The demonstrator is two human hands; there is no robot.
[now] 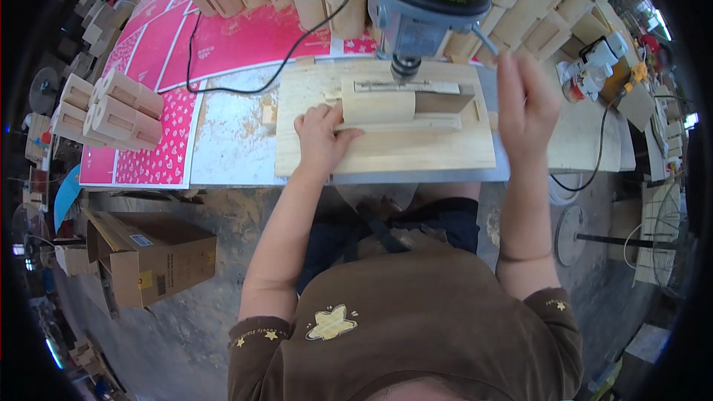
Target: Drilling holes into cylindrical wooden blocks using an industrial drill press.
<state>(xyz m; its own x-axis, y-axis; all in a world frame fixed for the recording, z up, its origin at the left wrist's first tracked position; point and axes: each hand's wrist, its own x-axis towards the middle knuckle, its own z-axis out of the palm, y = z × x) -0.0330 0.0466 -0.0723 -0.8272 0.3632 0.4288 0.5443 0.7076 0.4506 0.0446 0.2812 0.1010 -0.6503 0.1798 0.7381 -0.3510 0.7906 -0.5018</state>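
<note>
A short pale wooden cylinder lies on its side in a wooden jig with raised rails, fixed on a light board. My left hand is closed against the cylinder's left end, its thumb along the near rail. Above the far rail stands the chuck of a drill press; I cannot make out whether its bit touches the wood. A lever runs out from the right side of the press, and my right hand is closed round its end.
More wooden cylinders stand bundled at the left on a pink patterned sheet. Others are stacked behind the press. A black cable crosses the table's left part. White tubs sit at the right; a cardboard box is on the floor.
</note>
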